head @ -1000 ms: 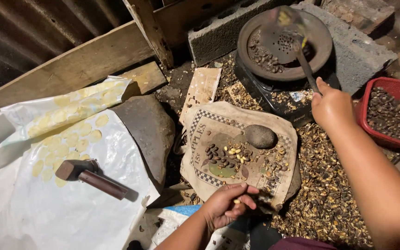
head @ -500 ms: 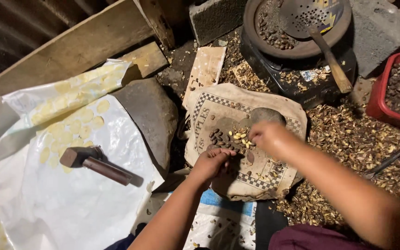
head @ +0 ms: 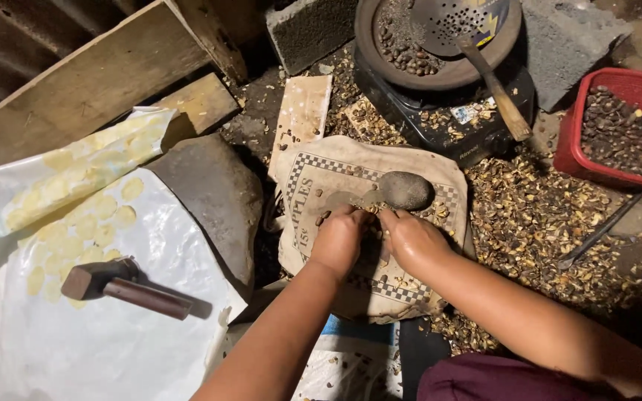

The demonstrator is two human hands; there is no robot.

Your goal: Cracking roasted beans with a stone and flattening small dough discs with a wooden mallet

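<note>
Nuts: small dark nuts and pale shell bits [head: 377,223] lie in the middle of the cloth, under and between both hands.
Left hand: the left hand [head: 339,239] is knuckles up, fingers curled down onto the nuts; whether it pinches one I cannot tell.
Right hand: the right hand [head: 410,238] sits just beside the left, fingers bent onto the same heap; its hold is hidden too.
Cloth: a worn beige sack with a checkered border [head: 321,182] is spread on the ground under the hands.
Stone: a smooth dark oval stone [head: 406,190] rests on the sack just beyond the fingers.
Containers: a round dark pan [head: 440,74] on a black stove [head: 477,130], far right, holds dark nuts; a perforated ladle [head: 456,21] lies across it, wooden handle pointing near-right. A red basket [head: 637,122] at the right edge holds more dark nuts.
Around: a large grey rock [head: 213,197] stands left of the sack; farther left a hammer [head: 124,286] lies on a white plastic sheet [head: 76,349].
Ground: husks [head: 551,223] litter the dirt right of the sack; wooden planks [head: 91,82] and a concrete block [head: 310,30] stand at the far side.
</note>
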